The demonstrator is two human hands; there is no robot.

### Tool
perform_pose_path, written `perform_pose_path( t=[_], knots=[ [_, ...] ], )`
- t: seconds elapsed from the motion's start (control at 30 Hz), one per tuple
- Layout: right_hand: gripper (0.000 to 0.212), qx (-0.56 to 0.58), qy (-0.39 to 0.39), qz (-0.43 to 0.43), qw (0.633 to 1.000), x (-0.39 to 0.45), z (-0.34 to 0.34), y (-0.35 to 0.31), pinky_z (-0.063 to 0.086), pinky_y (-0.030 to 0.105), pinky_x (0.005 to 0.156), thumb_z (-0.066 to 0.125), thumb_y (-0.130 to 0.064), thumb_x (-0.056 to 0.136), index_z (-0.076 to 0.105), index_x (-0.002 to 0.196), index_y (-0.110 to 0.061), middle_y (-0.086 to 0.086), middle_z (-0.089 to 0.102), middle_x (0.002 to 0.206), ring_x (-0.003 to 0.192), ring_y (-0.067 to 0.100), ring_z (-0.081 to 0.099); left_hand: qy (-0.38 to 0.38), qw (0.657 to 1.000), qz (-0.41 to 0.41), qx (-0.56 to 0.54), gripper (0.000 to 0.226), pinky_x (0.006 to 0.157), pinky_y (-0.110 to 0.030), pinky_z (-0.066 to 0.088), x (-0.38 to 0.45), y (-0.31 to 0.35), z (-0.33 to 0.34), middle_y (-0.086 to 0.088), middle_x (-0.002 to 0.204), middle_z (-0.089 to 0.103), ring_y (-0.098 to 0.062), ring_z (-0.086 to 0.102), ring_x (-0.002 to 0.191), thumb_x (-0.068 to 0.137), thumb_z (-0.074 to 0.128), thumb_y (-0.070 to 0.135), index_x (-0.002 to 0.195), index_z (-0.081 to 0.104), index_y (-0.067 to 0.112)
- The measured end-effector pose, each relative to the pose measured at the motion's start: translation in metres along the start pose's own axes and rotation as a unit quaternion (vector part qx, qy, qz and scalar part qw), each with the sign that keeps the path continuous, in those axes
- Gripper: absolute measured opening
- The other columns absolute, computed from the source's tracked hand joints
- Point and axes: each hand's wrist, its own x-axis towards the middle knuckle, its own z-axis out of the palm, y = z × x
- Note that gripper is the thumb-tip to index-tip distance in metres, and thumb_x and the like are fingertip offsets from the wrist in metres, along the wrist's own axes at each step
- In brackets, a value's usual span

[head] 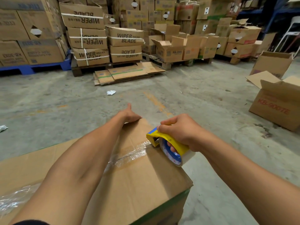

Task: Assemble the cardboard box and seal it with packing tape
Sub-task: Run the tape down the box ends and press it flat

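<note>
Floor: grey concrete floor (203,95), with flattened cardboard (128,73) lying before pallets of stacked boxes (100,34).
Box: the cardboard box (142,179) sits closest to the camera, flaps closed, clear tape (129,155) crinkled along the seam.
Left hand: the left hand (129,115) lies on the box's far edge, thumb raised; the fingers go over the edge.
Right hand: the right hand (180,132) grips the yellow tape dispenser (168,145), its front on the seam.
Hidden: the left fingers and the box's near side are out of sight.
</note>
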Motion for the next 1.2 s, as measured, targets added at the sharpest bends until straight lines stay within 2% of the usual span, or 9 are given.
perform_pose_path(
  t=[0.1,0.2,0.3,0.4,0.53,0.63,0.8,0.93,1.2],
  knots=[
    [0.037,-0.007,0.008,-0.005,1.0,0.003,0.0,0.003,0.059,0.036,0.061,0.072,-0.037,0.085,0.069,0.119,-0.023,0.006,0.07,0.064,0.047,0.024,0.063,0.144,0.986,0.081,-0.029,0.064,0.11,-0.044,0.036,-0.005,-0.012,0.013,-0.021,0.149,0.043,-0.038,0.042,0.135,0.096,0.052,0.037,0.152,0.029,0.015],
    [0.045,-0.027,0.014,-0.014,0.999,0.004,0.003,0.003,0.06,0.047,0.082,0.074,-0.044,0.08,0.07,0.12,-0.025,0.006,0.07,0.083,0.072,0.028,0.067,0.126,0.968,0.216,-0.004,0.042,0.104,-0.037,0.042,-0.022,-0.016,0.025,-0.013,0.136,0.06,-0.03,0.053,0.126,0.1,0.042,0.028,0.138,0.053,0.015],
    [0.046,-0.039,0.018,-0.018,0.999,0.005,0.007,0.0,0.058,0.05,0.087,0.073,-0.046,0.076,0.07,0.118,-0.026,0.007,0.069,0.092,0.093,0.035,0.069,0.066,0.969,0.238,0.025,0.044,0.108,-0.039,0.038,-0.026,-0.022,0.026,-0.01,0.141,0.056,-0.028,0.049,0.131,0.102,0.04,0.029,0.144,0.047,0.02],
    [0.049,-0.041,0.024,-0.02,0.999,0.004,0.01,-0.001,0.058,0.05,0.087,0.072,-0.048,0.073,0.07,0.118,-0.026,0.005,0.067,0.092,0.089,0.032,0.067,0.038,0.969,0.244,0.028,0.049,0.113,-0.041,0.032,-0.032,-0.024,0.021,-0.005,0.15,0.047,-0.027,0.042,0.138,0.102,0.034,0.037,0.149,0.038,0.025],
    [0.048,-0.051,0.033,-0.02,0.998,0.004,0.009,0.0,0.058,0.049,0.087,0.072,-0.046,0.076,0.07,0.119,-0.026,0.003,0.065,0.087,0.082,0.029,0.063,-0.001,0.946,0.277,0.169,0.069,0.12,-0.047,0.018,-0.047,-0.03,0.021,0.005,0.164,0.018,-0.016,0.016,0.151,0.097,0.017,0.058,0.157,0.019,0.024],
    [0.044,-0.052,0.038,-0.016,0.998,0.005,0.007,0.0,0.059,0.047,0.087,0.072,-0.043,0.081,0.071,0.121,-0.024,0.001,0.064,0.084,0.08,0.026,0.062,-0.014,0.917,0.334,0.219,0.062,0.122,-0.041,0.006,-0.061,-0.037,0.022,0.008,0.165,0.0,-0.009,-0.004,0.151,0.103,0.015,0.051,0.158,0.006,0.024],
    [0.03,-0.034,0.036,0.017,0.999,-0.001,0.001,-0.005,0.056,0.033,0.058,0.07,-0.031,0.089,0.073,0.115,-0.018,0.0,0.062,0.059,0.052,0.022,0.06,-0.039,0.868,0.423,0.258,0.065,0.123,-0.039,-0.003,-0.07,-0.044,0.02,0.008,0.165,-0.001,-0.003,-0.008,0.15,0.097,0.008,0.045,0.158,0.006,0.023],
    [0.023,-0.002,0.03,0.043,0.999,-0.013,0.001,-0.013,0.048,0.023,0.037,0.067,-0.02,0.094,0.071,0.113,-0.007,0.013,0.06,0.056,0.041,0.02,0.053,-0.046,0.864,0.435,0.249,0.064,0.123,-0.039,-0.004,-0.075,-0.046,0.02,0.011,0.165,-0.002,-0.004,-0.007,0.15,0.096,0.011,0.045,0.158,0.004,0.028],
    [0.035,-0.103,0.045,0.057,0.992,-0.016,0.021,-0.034,0.05,0.026,0.04,0.071,-0.026,0.09,0.07,0.113,0.0,0.011,0.062,0.053,0.037,0.02,0.056,-0.038,0.866,0.446,0.224,0.053,0.122,-0.039,-0.004,-0.085,-0.049,0.029,0.017,0.164,0.002,-0.001,-0.001,0.15,0.105,0.019,0.038,0.156,0.004,0.036]
  ],
)
